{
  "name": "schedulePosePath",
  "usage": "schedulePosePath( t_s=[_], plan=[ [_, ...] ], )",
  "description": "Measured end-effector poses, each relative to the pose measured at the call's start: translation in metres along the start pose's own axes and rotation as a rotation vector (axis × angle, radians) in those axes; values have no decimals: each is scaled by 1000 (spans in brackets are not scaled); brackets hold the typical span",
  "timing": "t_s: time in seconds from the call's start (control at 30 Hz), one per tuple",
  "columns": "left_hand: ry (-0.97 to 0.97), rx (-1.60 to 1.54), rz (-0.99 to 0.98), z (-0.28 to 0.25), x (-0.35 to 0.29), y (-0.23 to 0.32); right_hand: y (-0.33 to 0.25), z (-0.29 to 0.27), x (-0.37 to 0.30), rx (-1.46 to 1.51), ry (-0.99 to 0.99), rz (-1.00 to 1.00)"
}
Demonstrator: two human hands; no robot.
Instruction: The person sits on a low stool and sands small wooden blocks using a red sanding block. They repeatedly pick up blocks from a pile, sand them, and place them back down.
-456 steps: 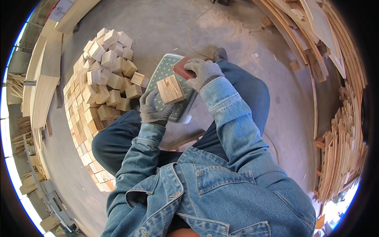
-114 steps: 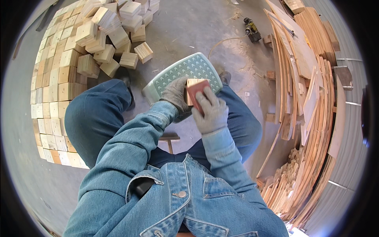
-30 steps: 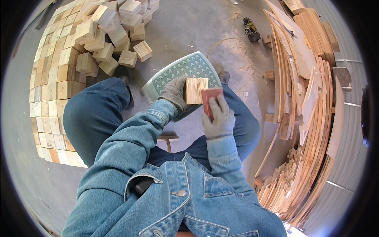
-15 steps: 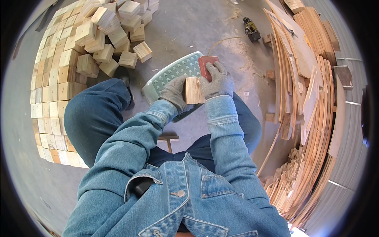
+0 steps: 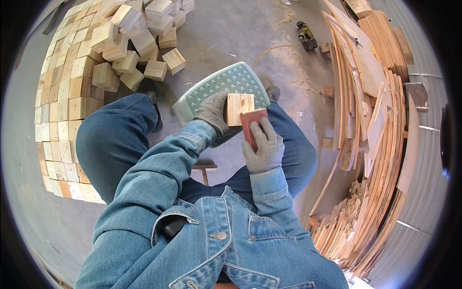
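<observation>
My left hand (image 5: 211, 113), in a grey glove, grips a squared wooden block (image 5: 239, 109) from its left side, with the end grain facing up. In my gloved right hand (image 5: 264, 149) is a flat reddish sanding block (image 5: 251, 126), fingers laid over its top. The sanding block lies at the wooden block's near right corner and overlaps it in view; whether they touch I cannot tell. Beneath my hands stands a pale green plastic step stool (image 5: 221, 79) with a raised pattern on its top, between my knees.
Stacked wooden blocks (image 5: 62, 108) form a large pile at the left, with loose blocks (image 5: 156, 71) heaped at its far end. Long boards and offcuts (image 5: 380, 130) lie along the right. A cordless drill (image 5: 306, 36) rests on the dusty floor at the far right.
My right hand has drawn the sanding block back toward me, from beyond the wooden block's far right side to its near right corner. The left hand has kept its hold.
</observation>
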State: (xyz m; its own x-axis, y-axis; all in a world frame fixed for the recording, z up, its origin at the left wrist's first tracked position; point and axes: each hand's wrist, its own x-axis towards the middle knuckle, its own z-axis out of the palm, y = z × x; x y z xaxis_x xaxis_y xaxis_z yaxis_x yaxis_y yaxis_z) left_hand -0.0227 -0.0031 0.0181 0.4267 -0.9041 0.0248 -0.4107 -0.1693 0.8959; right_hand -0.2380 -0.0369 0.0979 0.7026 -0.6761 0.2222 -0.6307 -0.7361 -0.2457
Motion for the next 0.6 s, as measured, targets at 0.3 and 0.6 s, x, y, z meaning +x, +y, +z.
schedulePosePath(
  t_s=[0.3,0.6],
  plan=[
    [13,76,0,6,-2,-1,22,42,138,-149,-100,123],
    [-31,-51,-17,-5,0,4,-4,7,15,16,-36,14]
  ],
)
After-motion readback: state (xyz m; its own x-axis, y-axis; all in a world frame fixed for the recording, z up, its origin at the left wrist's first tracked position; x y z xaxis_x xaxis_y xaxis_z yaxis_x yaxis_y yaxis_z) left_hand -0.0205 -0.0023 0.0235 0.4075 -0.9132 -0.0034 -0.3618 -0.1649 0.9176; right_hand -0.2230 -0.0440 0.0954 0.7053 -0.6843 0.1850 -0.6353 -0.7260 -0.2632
